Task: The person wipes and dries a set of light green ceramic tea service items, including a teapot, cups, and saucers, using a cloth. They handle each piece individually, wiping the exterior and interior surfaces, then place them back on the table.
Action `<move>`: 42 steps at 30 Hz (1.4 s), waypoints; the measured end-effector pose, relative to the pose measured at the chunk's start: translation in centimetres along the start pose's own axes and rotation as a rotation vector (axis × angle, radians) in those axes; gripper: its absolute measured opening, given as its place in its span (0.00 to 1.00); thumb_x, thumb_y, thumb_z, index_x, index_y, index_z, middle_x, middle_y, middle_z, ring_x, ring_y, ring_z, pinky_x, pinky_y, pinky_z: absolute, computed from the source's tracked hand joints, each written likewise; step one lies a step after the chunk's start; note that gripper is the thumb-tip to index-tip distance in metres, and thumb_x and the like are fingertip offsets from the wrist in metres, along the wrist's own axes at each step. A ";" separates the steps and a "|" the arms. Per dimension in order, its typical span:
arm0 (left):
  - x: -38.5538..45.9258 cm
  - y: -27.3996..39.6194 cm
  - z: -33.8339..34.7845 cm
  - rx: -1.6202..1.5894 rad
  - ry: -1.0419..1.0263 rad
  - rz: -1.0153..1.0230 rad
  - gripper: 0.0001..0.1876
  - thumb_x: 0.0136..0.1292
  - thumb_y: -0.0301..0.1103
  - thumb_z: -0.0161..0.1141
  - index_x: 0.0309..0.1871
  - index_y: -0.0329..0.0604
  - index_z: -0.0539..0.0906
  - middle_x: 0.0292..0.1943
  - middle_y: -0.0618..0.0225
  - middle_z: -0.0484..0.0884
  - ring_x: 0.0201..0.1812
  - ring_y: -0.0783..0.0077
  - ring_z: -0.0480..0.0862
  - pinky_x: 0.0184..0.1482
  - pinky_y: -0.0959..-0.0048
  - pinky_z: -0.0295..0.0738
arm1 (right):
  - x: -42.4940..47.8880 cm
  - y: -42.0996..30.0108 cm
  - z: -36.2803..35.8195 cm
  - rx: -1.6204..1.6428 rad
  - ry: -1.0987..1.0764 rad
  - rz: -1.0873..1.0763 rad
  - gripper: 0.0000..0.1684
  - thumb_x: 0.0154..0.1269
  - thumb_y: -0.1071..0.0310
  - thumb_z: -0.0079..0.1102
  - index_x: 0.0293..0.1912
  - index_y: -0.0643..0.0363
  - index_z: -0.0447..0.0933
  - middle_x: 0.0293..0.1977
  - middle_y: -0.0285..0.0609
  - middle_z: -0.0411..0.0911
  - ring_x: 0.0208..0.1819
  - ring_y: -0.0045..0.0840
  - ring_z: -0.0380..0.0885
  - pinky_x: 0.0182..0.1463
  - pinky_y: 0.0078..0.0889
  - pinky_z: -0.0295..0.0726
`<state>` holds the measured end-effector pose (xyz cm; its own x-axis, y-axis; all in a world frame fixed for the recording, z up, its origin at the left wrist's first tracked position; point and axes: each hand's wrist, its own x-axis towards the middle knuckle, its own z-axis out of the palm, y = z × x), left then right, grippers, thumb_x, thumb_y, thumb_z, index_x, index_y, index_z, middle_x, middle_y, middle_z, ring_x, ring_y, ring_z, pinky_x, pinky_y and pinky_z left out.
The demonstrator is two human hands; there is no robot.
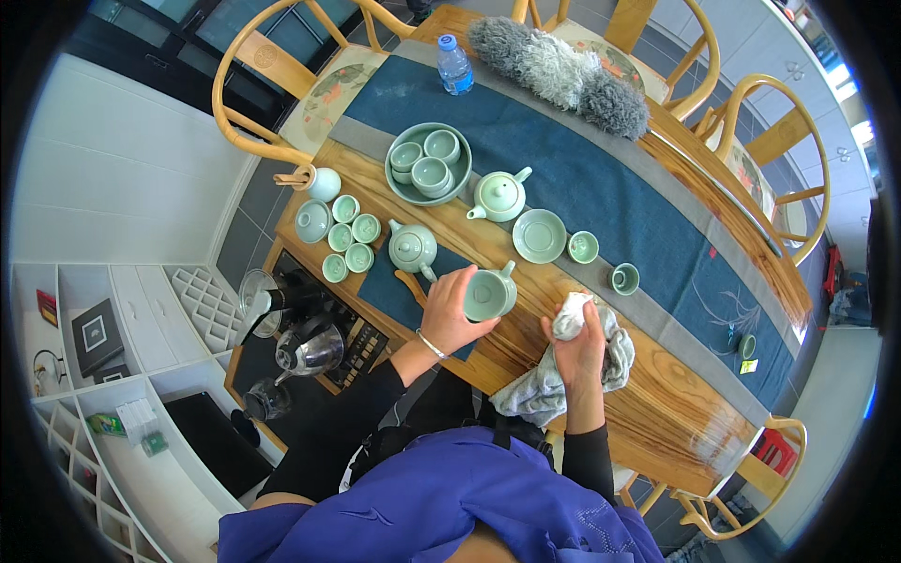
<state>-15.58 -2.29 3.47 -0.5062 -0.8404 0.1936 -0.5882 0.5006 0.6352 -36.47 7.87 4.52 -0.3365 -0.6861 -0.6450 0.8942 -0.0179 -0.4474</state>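
My left hand (450, 317) grips a celadon pitcher (487, 295) by its side, its mouth facing up towards me. In my right hand (581, 359) is a crumpled white cloth (570, 317), held apart from the pitcher. A grey towel (535, 390) lies under and beside that hand on the table edge. Left of the pitcher, a celadon teapot (412, 248) stands on a small dark blue mat (380, 274) with a wooden tea tool (410, 287). Beyond are a second teapot (499, 197), a saucer (539, 236) and a small cup (583, 247).
Several small cups (341, 237) and a lidded bowl (313, 222) stand at the table's left end. A larger bowl (395, 172) holds stacked cups. Across the blue runner (605, 183) are a water bottle (455, 67) and a fluffy duster (556, 74). A glass kettle (310, 348) sits lower left.
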 end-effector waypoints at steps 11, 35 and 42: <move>-0.3 -1.7 2.6 -0.021 -0.064 -0.012 0.46 0.41 0.45 0.77 0.65 0.39 0.69 0.58 0.58 0.75 0.62 0.54 0.72 0.61 0.58 0.63 | -0.7 -1.4 0.5 -0.134 -0.304 0.026 0.24 0.70 0.74 0.53 0.65 0.59 0.66 0.59 0.47 0.74 0.58 0.34 0.76 0.61 0.53 0.77; 15.3 -16.3 -5.2 0.094 0.227 -0.318 0.26 0.60 0.38 0.67 0.61 0.40 0.75 0.64 0.60 0.73 0.61 0.52 0.74 0.61 0.55 0.71 | 23.9 7.7 25.0 -1.883 -0.673 -1.198 0.24 0.50 0.74 0.68 0.49 0.47 0.82 0.52 0.43 0.79 0.53 0.40 0.78 0.48 0.41 0.81; 14.8 -17.2 -4.9 0.125 0.158 -0.346 0.26 0.59 0.38 0.67 0.60 0.44 0.76 0.65 0.67 0.72 0.62 0.55 0.73 0.58 0.52 0.71 | 24.1 9.0 26.6 -2.244 -0.574 -1.132 0.18 0.54 0.75 0.62 0.45 0.49 0.77 0.41 0.44 0.76 0.45 0.42 0.79 0.43 0.44 0.82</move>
<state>-9.87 -24.34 -0.91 -0.1667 -0.9806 0.1033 -0.7844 0.1953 0.5888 -28.65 -28.18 1.37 0.1679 -0.9808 0.0991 -0.9574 -0.1862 -0.2209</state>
